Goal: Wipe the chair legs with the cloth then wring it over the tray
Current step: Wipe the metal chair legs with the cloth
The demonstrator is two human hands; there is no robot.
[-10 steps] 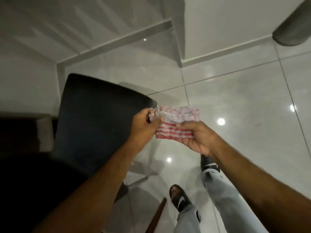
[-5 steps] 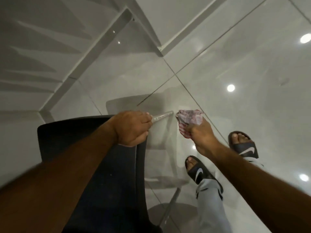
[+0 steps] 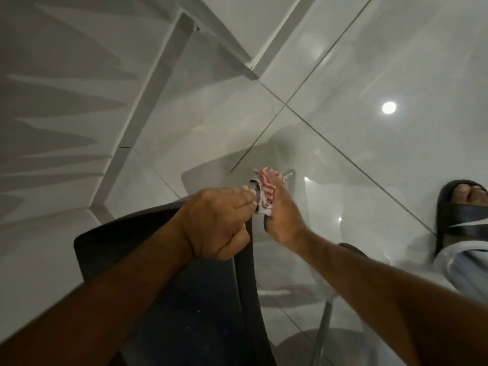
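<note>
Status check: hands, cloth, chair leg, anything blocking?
Left hand gripping the dark chair edge. Right hand shut on striped cloth, pressed to the metal leg. No tray in view. Nothing blocking.

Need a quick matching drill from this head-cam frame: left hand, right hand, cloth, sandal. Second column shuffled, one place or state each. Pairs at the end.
Column 1
1. left hand
2. right hand
3. cloth
4. sandal

Column 2
A. red and white stripes, bunched up
B. on the glossy floor tile at the right edge of the view
C. closed over the top edge of the dark chair
D. pressing the cloth onto the metal chair leg

Pairs: 1-C, 2-D, 3-A, 4-B
</note>
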